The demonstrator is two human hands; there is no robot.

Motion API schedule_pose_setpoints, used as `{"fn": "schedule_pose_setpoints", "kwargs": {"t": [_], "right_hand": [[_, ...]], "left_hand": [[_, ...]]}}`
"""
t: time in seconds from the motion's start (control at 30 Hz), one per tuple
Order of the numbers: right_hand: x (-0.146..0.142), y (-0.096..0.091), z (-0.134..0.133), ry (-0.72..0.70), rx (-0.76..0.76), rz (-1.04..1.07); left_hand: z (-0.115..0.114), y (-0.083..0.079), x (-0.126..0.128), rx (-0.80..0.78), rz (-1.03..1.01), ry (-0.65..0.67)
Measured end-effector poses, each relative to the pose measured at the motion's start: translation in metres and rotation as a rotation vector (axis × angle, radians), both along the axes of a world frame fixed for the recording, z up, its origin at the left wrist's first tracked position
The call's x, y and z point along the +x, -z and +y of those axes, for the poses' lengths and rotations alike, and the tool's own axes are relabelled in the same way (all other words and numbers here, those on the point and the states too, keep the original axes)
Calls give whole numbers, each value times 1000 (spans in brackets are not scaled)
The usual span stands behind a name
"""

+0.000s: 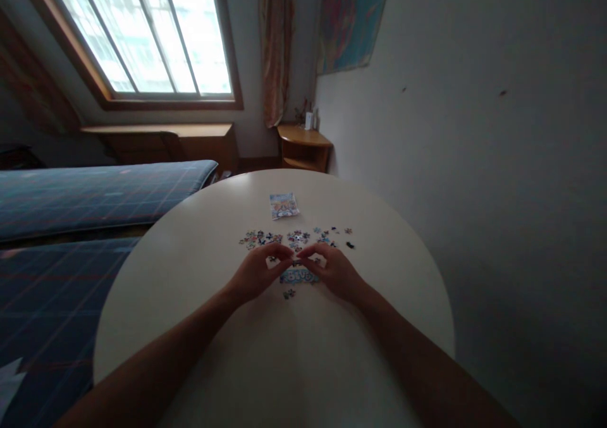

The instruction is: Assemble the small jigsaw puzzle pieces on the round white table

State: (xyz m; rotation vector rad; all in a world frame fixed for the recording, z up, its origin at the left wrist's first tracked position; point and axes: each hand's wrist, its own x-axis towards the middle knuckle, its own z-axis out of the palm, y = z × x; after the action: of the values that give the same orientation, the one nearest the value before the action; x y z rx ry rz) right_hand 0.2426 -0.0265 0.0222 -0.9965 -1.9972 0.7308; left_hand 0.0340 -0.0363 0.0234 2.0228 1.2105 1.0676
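My left hand (260, 269) and my right hand (337, 271) meet over the middle of the table, thumb and fingers of each pinched together. The fingertips almost touch, and what lies between them is too small to make out. Just below them is a joined strip of jigsaw puzzle (300, 276), light blue with lettering, partly covered by my right hand. A small cluster of jigsaw pieces (289, 294) lies nearer to me. Beyond the hands, loose jigsaw pieces (258, 237) spread to the left, with more pieces (298, 236) in the middle and scattered ones (327, 233) to the right.
A printed picture sheet or packet (284, 206) lies farther back on the round white table (199, 352). Beds with plaid covers (104, 194) stand at the left. A wall (474, 194) runs along the right, and a corner shelf (303, 136) stands behind the table.
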Motion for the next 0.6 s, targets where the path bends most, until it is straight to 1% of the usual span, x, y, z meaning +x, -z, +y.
{"fn": "schedule_pose_setpoints", "kwargs": {"t": [0.13,0.3,0.43,0.6], "right_hand": [[-1,3,1,-2,-22,53],[-3,6,0,16,-56,81],[-5,3,-2,28,-43,76],[-5,-1,-2,23,-19,51]], "left_hand": [[-2,1,0,-76,-30,33],[-1,8,3,-140,-55,56],[1,10,5,-191,-130,32],[0,10,4,-231,-190,76]]}}
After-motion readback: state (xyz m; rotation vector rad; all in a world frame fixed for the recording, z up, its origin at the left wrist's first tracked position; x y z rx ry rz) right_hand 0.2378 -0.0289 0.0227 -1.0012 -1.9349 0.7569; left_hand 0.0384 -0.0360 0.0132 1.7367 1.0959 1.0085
